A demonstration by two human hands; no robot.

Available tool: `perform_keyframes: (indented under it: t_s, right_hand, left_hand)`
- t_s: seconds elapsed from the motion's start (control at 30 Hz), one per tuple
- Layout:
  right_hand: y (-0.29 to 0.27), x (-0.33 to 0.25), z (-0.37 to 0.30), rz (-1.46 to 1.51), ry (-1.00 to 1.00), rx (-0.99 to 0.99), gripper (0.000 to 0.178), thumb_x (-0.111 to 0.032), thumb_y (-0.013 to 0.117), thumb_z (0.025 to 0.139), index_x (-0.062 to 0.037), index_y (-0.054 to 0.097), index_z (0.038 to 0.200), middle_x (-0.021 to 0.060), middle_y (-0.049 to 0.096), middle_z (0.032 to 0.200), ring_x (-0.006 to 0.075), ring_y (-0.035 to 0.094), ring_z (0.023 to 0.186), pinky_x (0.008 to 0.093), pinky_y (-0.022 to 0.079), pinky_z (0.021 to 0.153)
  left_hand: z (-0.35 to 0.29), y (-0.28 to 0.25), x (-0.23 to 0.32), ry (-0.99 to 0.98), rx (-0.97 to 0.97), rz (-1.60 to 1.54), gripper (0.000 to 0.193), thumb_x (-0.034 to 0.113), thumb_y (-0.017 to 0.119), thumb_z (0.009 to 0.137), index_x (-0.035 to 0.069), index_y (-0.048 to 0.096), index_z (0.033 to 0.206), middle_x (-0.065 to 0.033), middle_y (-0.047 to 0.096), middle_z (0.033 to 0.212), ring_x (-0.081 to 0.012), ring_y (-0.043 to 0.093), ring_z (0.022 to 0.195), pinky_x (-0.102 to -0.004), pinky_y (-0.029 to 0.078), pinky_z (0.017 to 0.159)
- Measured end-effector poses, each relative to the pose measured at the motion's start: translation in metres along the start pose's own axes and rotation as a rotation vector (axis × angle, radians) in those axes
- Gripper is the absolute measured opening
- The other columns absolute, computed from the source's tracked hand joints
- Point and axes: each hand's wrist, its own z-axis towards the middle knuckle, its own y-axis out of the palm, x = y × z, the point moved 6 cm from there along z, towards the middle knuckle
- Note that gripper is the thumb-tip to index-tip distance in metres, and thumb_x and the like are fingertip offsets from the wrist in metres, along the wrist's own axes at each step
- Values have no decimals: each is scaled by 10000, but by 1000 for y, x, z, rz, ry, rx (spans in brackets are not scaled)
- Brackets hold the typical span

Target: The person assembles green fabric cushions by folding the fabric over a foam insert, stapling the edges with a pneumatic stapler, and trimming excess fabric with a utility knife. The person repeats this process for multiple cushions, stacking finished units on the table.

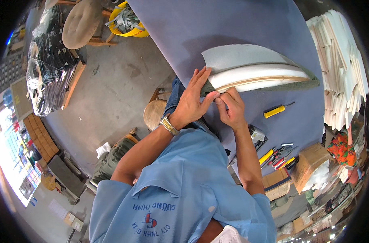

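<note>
A curved padded panel (253, 77) lies on the grey-blue table, with white foam, a thin wooden edge strip and dark green fabric (300, 84) along its underside and tip. A pale grey sheet flap (249, 56) extends from its far side. My left hand (194, 97) lies over the panel's left end, fingers stretched out and thumb pointing at the near corner. Close beside that thumb, my right hand (232, 107) pinches the near edge, where green fabric meets the strip. Its fingertips partly hide what they hold.
A yellow-handled screwdriver (275, 111) lies right of my right hand. Nearer are a grey staple gun (256, 134), several hand tools (278, 158) and a cardboard box (310, 164). White foam pieces (340, 65) are stacked at right. A yellow bucket (142, 31) and wooden stool (155, 113) stand left.
</note>
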Motion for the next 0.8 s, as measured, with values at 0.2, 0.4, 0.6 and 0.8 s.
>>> perform_keyframes:
  t_s: [0.2, 0.4, 0.6, 0.8]
  right_hand:
    - [-33, -35, -15, 70, 40, 175, 81, -23, 715, 868, -26, 724, 948, 118, 655, 863, 269, 666, 838, 347, 546, 804]
    - [-94, 42, -210, -303, 889, 612, 514, -99, 746, 861, -31, 599, 1350, 176, 611, 1196, 317, 623, 1045, 391, 528, 913]
    - [-79, 65, -297, -730, 1037, 470, 793, -140, 795, 806, -73, 424, 1504, 196, 557, 1181, 358, 575, 1065, 441, 496, 929]
    - [-97, 69, -286, -598, 995, 520, 768, -94, 782, 811, -72, 435, 1496, 189, 516, 1238, 291, 580, 1075, 402, 527, 893]
  left_hand:
    - [10, -8, 15, 59, 38, 188, 692, 302, 712, 974, 0, 424, 1526, -317, 526, 1459, -469, 502, 1372, -467, 460, 1102]
    - [14, -13, 18, 93, 19, 325, 735, 338, 715, 967, -8, 399, 1534, -299, 621, 1335, -447, 675, 1133, -451, 577, 914]
    - [24, -12, 22, 137, -37, 423, 778, 371, 705, 965, -26, 364, 1541, -282, 646, 1289, -420, 720, 1017, -448, 615, 778]
    - [22, -11, 25, 196, -58, 485, 795, 408, 723, 933, -50, 396, 1494, -270, 647, 1294, -377, 715, 1053, -426, 641, 745]
